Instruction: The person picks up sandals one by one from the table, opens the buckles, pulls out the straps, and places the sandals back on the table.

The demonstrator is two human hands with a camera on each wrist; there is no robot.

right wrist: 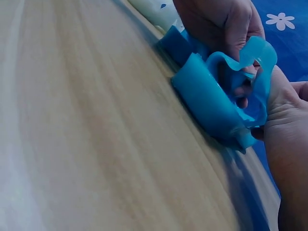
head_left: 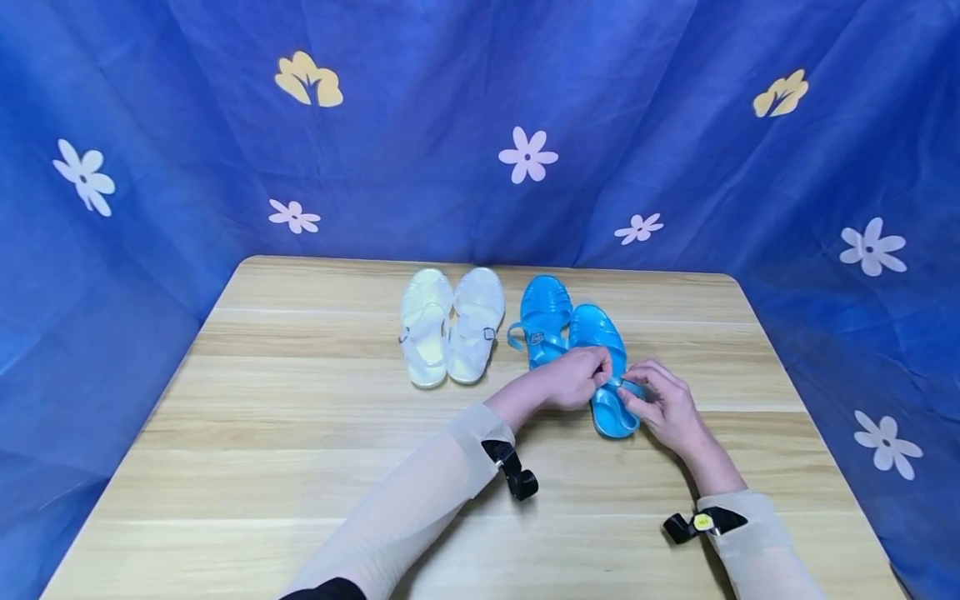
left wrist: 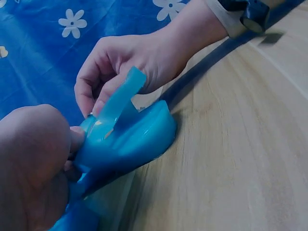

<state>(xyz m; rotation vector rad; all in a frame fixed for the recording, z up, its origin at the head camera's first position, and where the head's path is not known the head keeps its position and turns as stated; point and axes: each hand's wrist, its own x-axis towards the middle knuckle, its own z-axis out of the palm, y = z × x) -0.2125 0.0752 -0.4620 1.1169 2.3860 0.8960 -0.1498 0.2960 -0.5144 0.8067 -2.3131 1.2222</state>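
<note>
A blue jelly sandal (head_left: 594,327) lies toe-away on the table, with both hands at its ankle strap. My left hand (head_left: 573,379) reaches in from the left, fingers curled, and grips the strap near the buckle side. From the right, my right hand (head_left: 666,404) pinches the strap between thumb and fingers. In the left wrist view a loop of blue strap (left wrist: 118,98) stands up beside the right fingers. The buckle is mostly hidden by the fingers. Left of this sandal is its blue mate (head_left: 545,300), its strap end (head_left: 514,337) sticking out unfastened; my left hand covers its heel.
Two whitish clear sandals, a left one (head_left: 426,292) and a right one (head_left: 480,293), stand side by side left of the blue pair, straps buckled. The wooden table (head_left: 300,467) meets a blue flowered curtain (head_left: 420,108) at its back and sides.
</note>
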